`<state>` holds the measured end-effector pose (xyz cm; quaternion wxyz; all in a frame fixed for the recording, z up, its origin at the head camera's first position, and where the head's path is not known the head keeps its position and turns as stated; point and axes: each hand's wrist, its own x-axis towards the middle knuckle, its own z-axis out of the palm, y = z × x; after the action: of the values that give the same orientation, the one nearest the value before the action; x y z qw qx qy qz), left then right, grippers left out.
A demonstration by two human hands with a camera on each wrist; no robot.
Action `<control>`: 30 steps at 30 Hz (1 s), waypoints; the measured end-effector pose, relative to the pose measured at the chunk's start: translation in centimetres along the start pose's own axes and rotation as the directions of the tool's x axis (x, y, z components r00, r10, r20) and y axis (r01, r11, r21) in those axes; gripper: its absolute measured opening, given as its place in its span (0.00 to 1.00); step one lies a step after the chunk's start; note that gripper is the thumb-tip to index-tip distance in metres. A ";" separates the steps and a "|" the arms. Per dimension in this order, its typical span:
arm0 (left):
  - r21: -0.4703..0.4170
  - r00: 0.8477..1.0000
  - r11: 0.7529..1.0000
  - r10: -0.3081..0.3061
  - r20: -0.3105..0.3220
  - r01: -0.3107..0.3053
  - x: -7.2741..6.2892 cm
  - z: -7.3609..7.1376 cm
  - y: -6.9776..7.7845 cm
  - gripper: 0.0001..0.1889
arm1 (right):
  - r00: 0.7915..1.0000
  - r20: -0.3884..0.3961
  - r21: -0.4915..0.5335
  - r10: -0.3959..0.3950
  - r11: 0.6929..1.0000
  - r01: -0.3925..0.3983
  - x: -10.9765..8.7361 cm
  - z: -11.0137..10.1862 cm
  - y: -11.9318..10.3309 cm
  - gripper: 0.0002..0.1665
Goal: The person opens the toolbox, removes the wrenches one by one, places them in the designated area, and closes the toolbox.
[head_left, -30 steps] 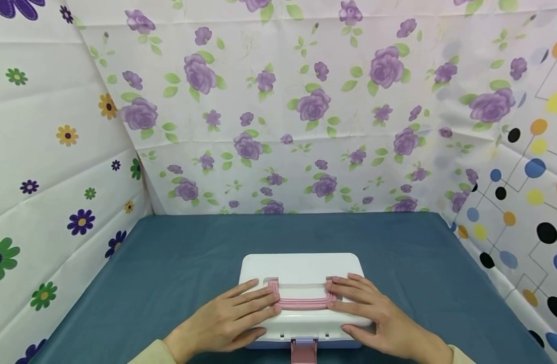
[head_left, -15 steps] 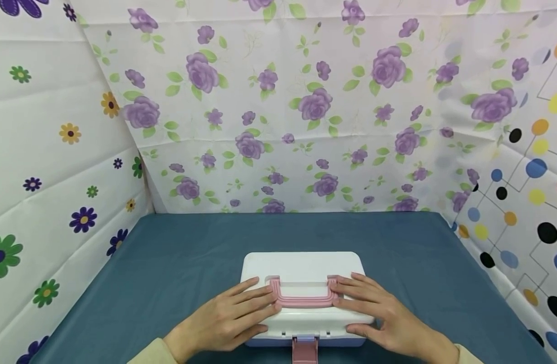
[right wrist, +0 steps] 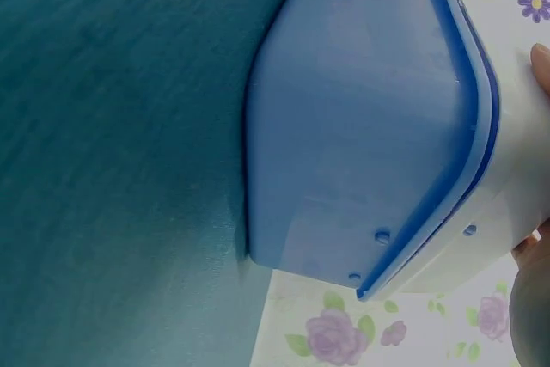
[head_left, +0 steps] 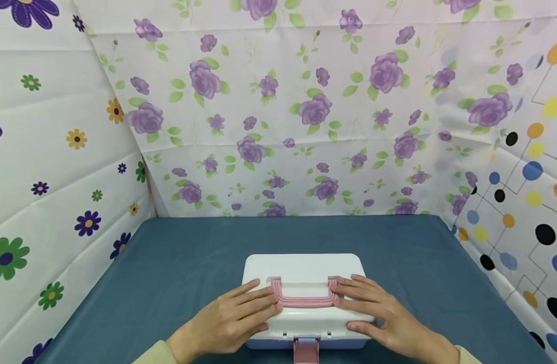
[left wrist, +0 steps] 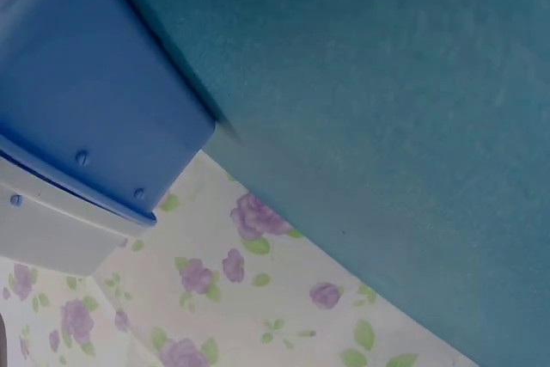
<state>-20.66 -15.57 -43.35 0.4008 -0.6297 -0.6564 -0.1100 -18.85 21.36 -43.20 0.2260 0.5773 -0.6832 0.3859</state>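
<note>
So the white-and-blue box (head_left: pixel 305 318) sits near 6 o'clock on the surface (head_left: pixel 192 258), long axis 9-to-3. Left grip (head_left: pixel 230 319) is at its 8, right grip (head_left: pixel 382 314) at its 4, fingers loosely spread on the lid (head_left: pixel 305 268), neither nearer.

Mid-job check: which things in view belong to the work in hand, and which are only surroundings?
Seemingly in the job:
White-lidded box with blue base
Pink handle on the lid
Pink latch at the front
Left hand and right hand, both resting on the box

Surroundings:
Blue-green tablecloth under the box
Rose-print sheet behind
Flower-print sheet at left
Dotted sheet at right
</note>
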 end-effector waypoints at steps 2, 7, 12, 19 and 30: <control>0.002 1.000 1.000 -0.003 -0.006 0.003 0.2 0.0 -0.1 0.19 | 1.000 -0.007 0.006 0.001 1.000 -0.001 0.3 -0.1 0.0 0.28; -0.016 0.999 1.000 -0.026 -0.027 0.026 0.6 -0.1 -0.6 0.18 | 1.000 -0.024 0.002 0.003 1.000 -0.003 1.0 -0.5 -0.1 0.26; -0.026 0.997 0.998 -0.063 -0.052 0.062 1.1 -0.1 -1.2 0.18 | 0.999 -0.045 -0.006 0.010 1.000 -0.010 1.6 -0.9 0.6 0.24; -0.054 0.991 0.993 -0.113 -0.075 0.109 1.5 -0.3 -2.2 0.19 | 0.995 -0.044 0.044 0.090 0.995 -0.088 1.7 -1.3 1.7 0.23; -0.150 0.972 0.963 -0.233 -0.044 0.224 2.5 -0.9 -3.1 0.19 | 0.970 -0.032 0.058 0.241 0.969 -0.239 2.1 -2.1 2.7 0.29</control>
<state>-22.84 -14.90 -39.99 0.3588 -0.5734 -0.7024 -0.2216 -22.18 21.86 -41.05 0.1755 0.4886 -0.7328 0.4399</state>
